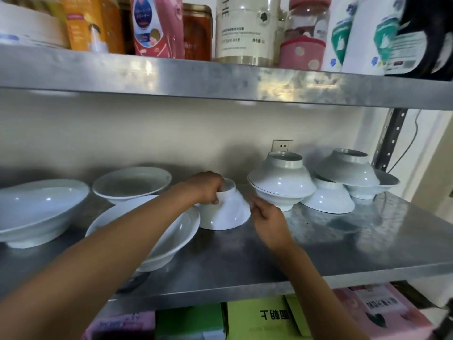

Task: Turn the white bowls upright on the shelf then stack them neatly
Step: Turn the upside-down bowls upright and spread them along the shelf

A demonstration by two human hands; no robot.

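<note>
An upside-down white bowl (225,212) sits mid-shelf on the steel shelf (343,244). My left hand (208,186) grips its foot ring from above. My right hand (266,214) touches the bowl's right rim with fingertips. To the right, an inverted bowl (282,177) rests on an upright one, beside another inverted bowl (328,200) with a tilted inverted bowl (348,168) leaning on top. Three wide upright bowls stand left: one far left (36,209), one at the back (132,182), one at the front (171,239) under my left forearm.
An upper shelf (220,77) hangs close overhead, loaded with bottles, boxes and jars. A wall socket (282,145) is behind the bowls. A perforated steel post (389,141) stands at the right. Cartons (257,320) fill the level below.
</note>
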